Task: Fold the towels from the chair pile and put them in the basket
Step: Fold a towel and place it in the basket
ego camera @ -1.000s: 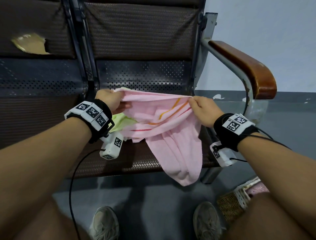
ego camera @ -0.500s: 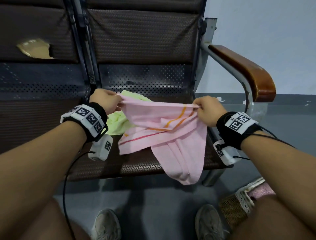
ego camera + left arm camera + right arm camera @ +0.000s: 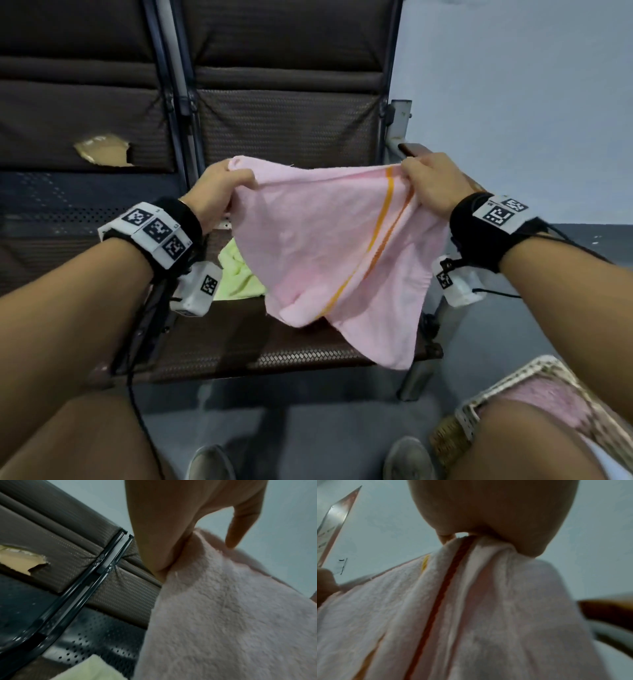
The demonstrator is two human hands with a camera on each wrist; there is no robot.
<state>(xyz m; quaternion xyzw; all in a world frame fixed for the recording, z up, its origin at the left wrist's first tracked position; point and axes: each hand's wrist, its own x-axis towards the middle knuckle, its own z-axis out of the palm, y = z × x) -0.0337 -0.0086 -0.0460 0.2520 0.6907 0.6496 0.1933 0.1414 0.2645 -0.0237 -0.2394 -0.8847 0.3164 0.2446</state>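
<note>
Fingers point(image 3: 239, 180) of the left hand point(image 3: 219, 192) and right hand point(image 3: 433, 185) pinched the top corners of a pink towel point(image 3: 329, 253), held spread above the chair seat point(image 3: 219, 346); a green towel point(image 3: 236, 274) lay behind it, and the basket point(image 3: 479, 404) stood at lower right.

From the left wrist, the thumb point(image 3: 159, 545) pressed the towel's edge.

From the right wrist, the hand gripped bunched, striped cloth.

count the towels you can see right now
3: a pink towel held up by both hands, a green towel on the chair seat, a pink one in the basket; others may be hidden.
</note>
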